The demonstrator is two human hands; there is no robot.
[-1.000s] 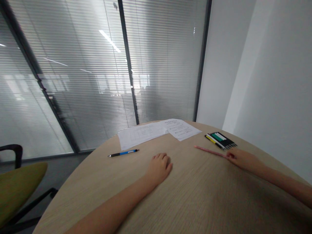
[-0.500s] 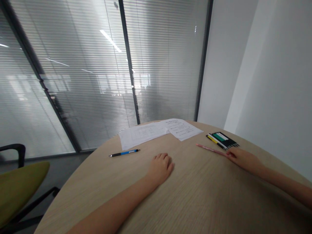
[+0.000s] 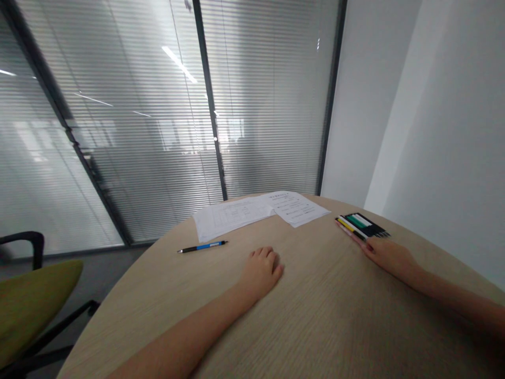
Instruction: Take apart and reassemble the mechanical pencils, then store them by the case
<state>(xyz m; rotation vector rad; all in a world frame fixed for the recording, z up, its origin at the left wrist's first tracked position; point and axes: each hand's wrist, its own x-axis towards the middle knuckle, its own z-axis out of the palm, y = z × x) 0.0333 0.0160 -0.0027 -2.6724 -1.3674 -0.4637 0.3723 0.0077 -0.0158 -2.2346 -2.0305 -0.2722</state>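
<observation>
My right hand (image 3: 389, 254) is closed on the near end of a pink pen (image 3: 347, 230). That pen lies along the near side of a row of several pens (image 3: 365, 225) in black, white, yellow and green, close against the yellow-and-black one. My left hand (image 3: 260, 268) rests palm down on the wooden table (image 3: 252, 326), fingers loosely bent, the thumb apart, holding nothing. A blue and black pen (image 3: 202, 246) lies beyond it to the left.
Printed white sheets (image 3: 236, 213) lie overlapping at the table's far edge. A green chair (image 3: 35, 295) with black armrests stands at the left. Behind are glass partitions with blinds (image 3: 268, 105) and a white wall (image 3: 453, 121) on the right.
The pink pen has swung from lying at an angle apart from the row to lying alongside it, in my right hand's grip. My left hand has stayed in place.
</observation>
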